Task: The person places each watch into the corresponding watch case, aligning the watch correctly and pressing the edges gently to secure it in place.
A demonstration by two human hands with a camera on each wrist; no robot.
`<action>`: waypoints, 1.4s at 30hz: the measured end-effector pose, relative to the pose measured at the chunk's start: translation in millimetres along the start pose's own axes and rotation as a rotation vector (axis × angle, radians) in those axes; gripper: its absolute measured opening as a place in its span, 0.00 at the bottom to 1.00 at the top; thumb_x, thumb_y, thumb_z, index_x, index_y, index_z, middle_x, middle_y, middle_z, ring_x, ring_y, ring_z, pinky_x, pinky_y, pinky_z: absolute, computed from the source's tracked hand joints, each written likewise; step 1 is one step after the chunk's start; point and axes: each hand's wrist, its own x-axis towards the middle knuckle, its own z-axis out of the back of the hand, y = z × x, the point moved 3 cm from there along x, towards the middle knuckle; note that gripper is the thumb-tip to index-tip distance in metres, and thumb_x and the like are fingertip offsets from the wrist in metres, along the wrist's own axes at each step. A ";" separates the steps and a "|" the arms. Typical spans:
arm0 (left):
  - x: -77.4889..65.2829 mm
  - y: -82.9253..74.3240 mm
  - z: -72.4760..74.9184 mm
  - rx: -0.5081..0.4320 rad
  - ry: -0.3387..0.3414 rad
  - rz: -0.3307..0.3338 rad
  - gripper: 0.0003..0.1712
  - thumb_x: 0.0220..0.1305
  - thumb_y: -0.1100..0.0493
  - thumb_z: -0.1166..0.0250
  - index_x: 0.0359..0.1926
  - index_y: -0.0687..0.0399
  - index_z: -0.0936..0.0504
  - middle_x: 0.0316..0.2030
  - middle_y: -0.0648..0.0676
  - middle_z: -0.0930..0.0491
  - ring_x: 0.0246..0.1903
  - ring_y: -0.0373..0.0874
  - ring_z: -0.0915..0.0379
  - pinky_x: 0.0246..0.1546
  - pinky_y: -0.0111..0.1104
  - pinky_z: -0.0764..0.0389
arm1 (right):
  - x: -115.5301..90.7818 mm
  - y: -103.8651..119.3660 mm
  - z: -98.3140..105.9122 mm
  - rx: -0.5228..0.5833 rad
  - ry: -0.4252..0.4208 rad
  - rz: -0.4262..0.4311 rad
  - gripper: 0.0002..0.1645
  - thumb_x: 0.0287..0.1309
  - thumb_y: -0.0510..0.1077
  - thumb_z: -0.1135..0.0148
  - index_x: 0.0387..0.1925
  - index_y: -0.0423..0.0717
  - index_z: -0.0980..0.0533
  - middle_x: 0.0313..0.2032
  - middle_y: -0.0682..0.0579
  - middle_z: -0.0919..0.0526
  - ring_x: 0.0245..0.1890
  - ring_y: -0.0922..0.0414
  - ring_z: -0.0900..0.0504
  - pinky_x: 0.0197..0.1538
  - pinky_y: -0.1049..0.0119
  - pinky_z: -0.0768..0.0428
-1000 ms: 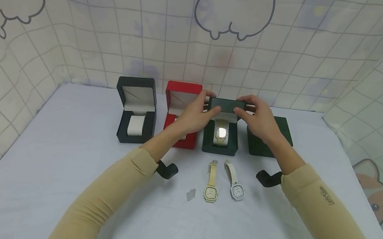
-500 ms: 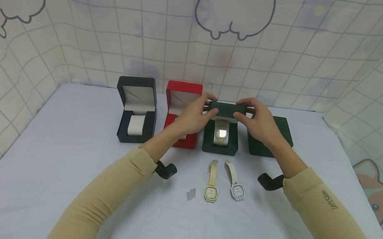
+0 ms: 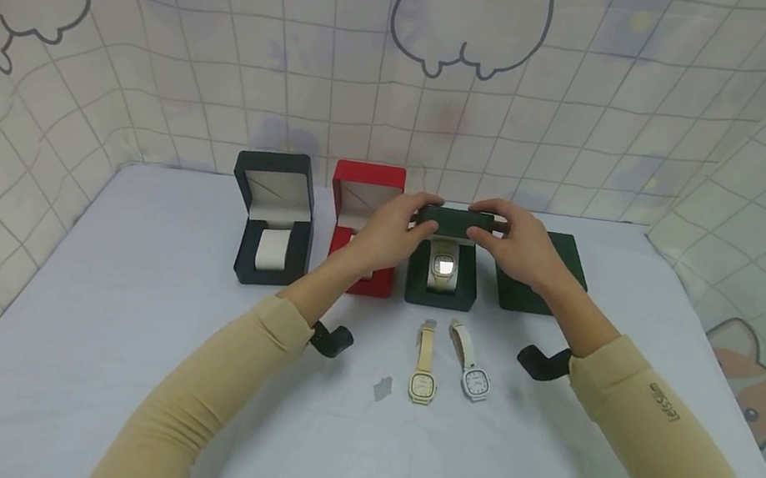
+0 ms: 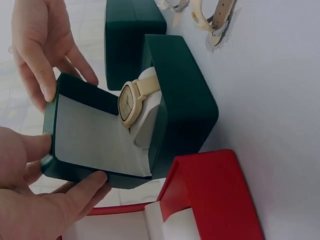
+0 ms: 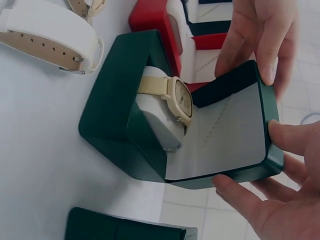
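Observation:
A green watch box (image 3: 464,292) stands before me with its lid (image 3: 454,223) tilted partway down. My left hand (image 3: 389,230) holds the lid's left side, and my right hand (image 3: 523,247) holds the right side, thumbs on the front edge. Inside the box, a gold-coloured watch (image 4: 131,103) is wrapped around a white cushion (image 5: 159,122). The lid's pale lining (image 5: 235,135) shows in the right wrist view. On the cloth in front lie a gold watch (image 3: 422,388) and a white-strapped watch (image 3: 476,384).
To the left stand a red watch box (image 3: 368,174), partly behind my left hand, and a dark box (image 3: 273,164) with a white cushion, both with raised lids. Another green box (image 3: 529,296) is at the right, shut. A small grey patch (image 3: 382,388) marks the white cloth.
Both hands have tilted the green box's lid forward and slightly down, mostly in the earlier half second. The watches and other boxes stay where they were.

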 end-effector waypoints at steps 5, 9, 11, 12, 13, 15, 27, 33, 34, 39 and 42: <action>0.4 -0.9 -0.7 0.048 0.018 -0.029 0.28 0.76 0.60 0.39 0.73 0.56 0.31 0.63 0.60 0.28 0.60 0.51 0.30 0.60 0.40 0.22 | -1.1 1.3 -0.5 -0.022 -0.001 0.040 0.27 0.74 0.44 0.39 0.70 0.44 0.29 0.69 0.38 0.30 0.69 0.32 0.32 0.64 0.37 0.28; -0.6 -1.7 -0.6 0.056 0.021 -0.033 0.27 0.76 0.60 0.39 0.72 0.56 0.30 0.63 0.60 0.28 0.60 0.51 0.30 0.60 0.40 0.22 | -1.9 2.2 -1.6 -0.057 0.001 0.065 0.28 0.74 0.44 0.39 0.70 0.44 0.29 0.69 0.38 0.29 0.68 0.32 0.31 0.64 0.37 0.27; -1.4 -2.5 -0.5 0.065 0.023 -0.035 0.26 0.76 0.60 0.38 0.71 0.56 0.29 0.64 0.60 0.28 0.60 0.51 0.30 0.60 0.40 0.21 | -2.6 1.9 -2.1 -0.064 0.003 0.070 0.27 0.74 0.44 0.39 0.70 0.43 0.28 0.69 0.38 0.29 0.68 0.33 0.31 0.64 0.37 0.27; -1.7 -2.8 -0.5 0.068 0.024 -0.036 0.26 0.76 0.60 0.38 0.71 0.56 0.29 0.64 0.60 0.28 0.60 0.51 0.30 0.59 0.41 0.21 | -2.8 1.7 -2.3 -0.065 0.005 0.075 0.27 0.74 0.44 0.39 0.70 0.43 0.28 0.69 0.39 0.28 0.68 0.33 0.31 0.64 0.38 0.27; -1.9 -3.0 -0.5 0.075 0.026 -0.034 0.26 0.76 0.60 0.39 0.71 0.56 0.29 0.65 0.60 0.29 0.60 0.51 0.30 0.59 0.41 0.21 | -3.1 1.6 -2.4 -0.065 0.006 0.080 0.27 0.74 0.44 0.39 0.69 0.43 0.28 0.69 0.39 0.28 0.68 0.34 0.31 0.64 0.38 0.27; -2.1 -3.0 -0.7 0.088 0.029 -0.035 0.26 0.76 0.59 0.39 0.71 0.55 0.29 0.65 0.60 0.29 0.60 0.51 0.30 0.59 0.41 0.21 | -4.1 1.5 -2.5 -0.064 0.005 0.087 0.26 0.74 0.43 0.39 0.69 0.43 0.28 0.68 0.39 0.28 0.68 0.36 0.30 0.65 0.38 0.28; -3.4 -1.0 -2.7 0.105 0.034 -0.040 0.24 0.75 0.60 0.38 0.69 0.55 0.27 0.64 0.59 0.29 0.59 0.50 0.31 0.57 0.40 0.19 | -9.7 2.1 -4.2 -0.076 0.001 0.100 0.25 0.73 0.43 0.38 0.68 0.43 0.27 0.67 0.40 0.27 0.66 0.41 0.29 0.64 0.40 0.27; -4.6 -0.8 -4.0 0.108 0.033 -0.045 0.24 0.75 0.60 0.38 0.68 0.55 0.26 0.63 0.60 0.28 0.58 0.50 0.31 0.56 0.40 0.19 | -11.8 0.9 -5.5 -0.082 -0.005 0.098 0.25 0.73 0.43 0.38 0.67 0.43 0.27 0.66 0.41 0.26 0.55 0.44 0.26 0.53 0.46 0.24; -4.7 -0.5 -4.1 0.106 0.033 -0.046 0.23 0.75 0.60 0.38 0.68 0.55 0.26 0.63 0.60 0.28 0.57 0.50 0.31 0.56 0.40 0.19 | -12.0 0.7 -5.6 -0.083 -0.006 0.097 0.25 0.73 0.43 0.38 0.67 0.43 0.27 0.66 0.41 0.26 0.55 0.44 0.26 0.53 0.46 0.24; -5.6 0.2 -4.6 0.107 0.030 -0.056 0.23 0.75 0.60 0.38 0.68 0.55 0.25 0.62 0.60 0.28 0.56 0.50 0.31 0.55 0.39 0.19 | -12.3 0.3 -6.3 -0.082 -0.008 0.102 0.25 0.73 0.43 0.38 0.67 0.43 0.27 0.66 0.41 0.26 0.58 0.44 0.26 0.56 0.44 0.25; -6.5 0.0 -4.7 0.109 0.031 -0.053 0.23 0.75 0.60 0.38 0.68 0.55 0.25 0.63 0.60 0.28 0.57 0.50 0.31 0.56 0.39 0.19 | -12.6 -0.1 -6.9 -0.079 -0.009 0.109 0.25 0.72 0.42 0.37 0.67 0.43 0.27 0.66 0.41 0.26 0.59 0.44 0.27 0.58 0.43 0.25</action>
